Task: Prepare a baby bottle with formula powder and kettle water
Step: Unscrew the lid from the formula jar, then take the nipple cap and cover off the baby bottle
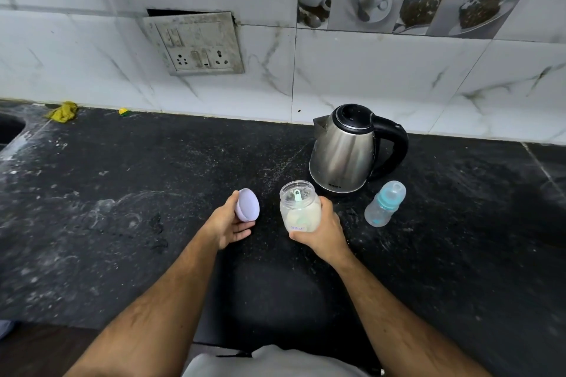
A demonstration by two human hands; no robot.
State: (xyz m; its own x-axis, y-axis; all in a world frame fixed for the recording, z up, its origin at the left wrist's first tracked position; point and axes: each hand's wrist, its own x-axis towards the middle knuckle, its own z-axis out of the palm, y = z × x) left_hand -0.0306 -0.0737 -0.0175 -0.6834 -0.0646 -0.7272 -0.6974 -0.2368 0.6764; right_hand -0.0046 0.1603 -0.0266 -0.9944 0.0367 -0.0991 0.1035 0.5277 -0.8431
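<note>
A clear plastic jar of white formula powder [298, 208] stands open on the black counter, a small green scoop [297, 195] showing inside its mouth. My right hand [321, 231] wraps around the jar's side. My left hand [228, 223] holds the jar's lilac lid [247, 204] off to the left, tilted on edge above the counter. A steel kettle [346, 150] with black lid and handle stands just behind the jar. To its right, a capped baby bottle [385, 206] with a teal collar stands on the counter.
The black stone counter [137, 187] runs to a marble-tiled wall with a socket plate [199, 46]. A sink edge [9, 128] lies far left. A yellow cloth [62, 112] and a small yellow-green item [124, 112] sit by the wall.
</note>
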